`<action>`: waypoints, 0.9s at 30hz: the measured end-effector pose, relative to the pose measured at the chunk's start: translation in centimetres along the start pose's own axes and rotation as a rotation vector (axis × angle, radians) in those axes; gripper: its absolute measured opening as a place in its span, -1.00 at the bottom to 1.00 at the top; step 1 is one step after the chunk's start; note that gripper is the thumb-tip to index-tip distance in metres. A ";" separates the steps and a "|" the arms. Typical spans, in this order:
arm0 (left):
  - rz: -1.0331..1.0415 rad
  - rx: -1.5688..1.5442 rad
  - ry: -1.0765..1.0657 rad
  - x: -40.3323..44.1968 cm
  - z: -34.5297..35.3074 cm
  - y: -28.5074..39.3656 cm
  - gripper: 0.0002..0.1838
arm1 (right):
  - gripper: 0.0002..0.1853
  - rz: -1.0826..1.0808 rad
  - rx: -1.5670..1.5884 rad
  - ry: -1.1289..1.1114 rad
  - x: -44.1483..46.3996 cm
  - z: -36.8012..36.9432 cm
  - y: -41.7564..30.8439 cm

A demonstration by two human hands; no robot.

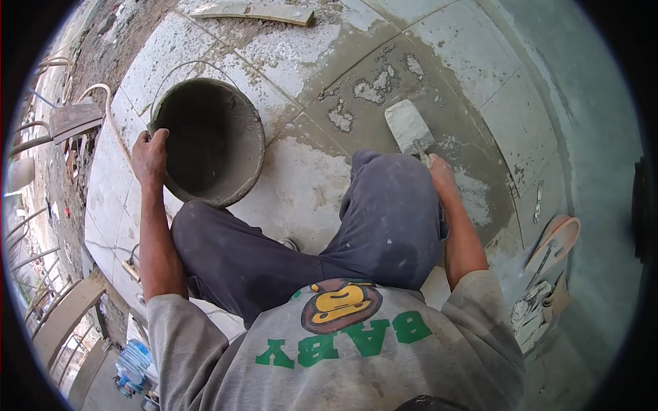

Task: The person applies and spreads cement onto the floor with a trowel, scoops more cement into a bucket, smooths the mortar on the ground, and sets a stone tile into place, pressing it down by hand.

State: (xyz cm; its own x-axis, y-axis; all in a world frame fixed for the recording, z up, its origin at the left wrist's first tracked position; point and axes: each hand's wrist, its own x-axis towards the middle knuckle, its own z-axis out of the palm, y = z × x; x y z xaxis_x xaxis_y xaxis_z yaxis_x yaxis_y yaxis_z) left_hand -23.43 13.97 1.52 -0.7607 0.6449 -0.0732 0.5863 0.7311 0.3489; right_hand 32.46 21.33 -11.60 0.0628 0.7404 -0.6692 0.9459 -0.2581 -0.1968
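Grey shirt (pixel 356 366) lies nearest. Left hand (pixel 149 156) grips bucket (pixel 241 127) rim; right hand (pixel 444 179) clasps trowel (pixel 408 126) handle, blade over wet grey patch (pixel 442 89). Open tile floor (pixel 301 175) separates bucket and patch.

Standing here, I note diffuse, moderately bright light. Daylight enters from the left, where the edge of the head view washes out to white. The interior of the bucket (pixel 212 161) lies in deep shade; shadows on the tiled floor (pixel 295 178) are soft. Printing on the shirt (pixel 343 342) reads sharply. Fisheye distortion bends the floor outward; corners are black. The grey-green surface (pixel 600 123) at right appears hazy.
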 end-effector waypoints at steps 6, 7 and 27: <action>-0.025 0.074 -0.007 0.4 0.0 -0.1 -0.49 | -0.41 -0.131 -0.074 0.136 -1.9 -2.1 -4.6; -0.032 0.068 -0.023 0.3 0.0 -0.1 -0.49 | -0.41 -0.134 -0.078 0.133 -2.0 -2.5 -5.3; -0.035 0.037 -0.021 0.0 -0.2 0.0 -0.47 | -0.53 -0.063 -0.087 0.299 -0.8 -0.8 -4.0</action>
State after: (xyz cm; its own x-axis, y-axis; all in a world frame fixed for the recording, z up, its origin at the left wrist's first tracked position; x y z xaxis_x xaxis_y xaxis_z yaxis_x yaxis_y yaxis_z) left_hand -23.48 13.92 1.75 -0.7752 0.6231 -0.1040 0.5697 0.7608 0.3108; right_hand 28.83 22.29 -9.73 0.0822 0.9063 -0.4146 0.9738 -0.1616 -0.1602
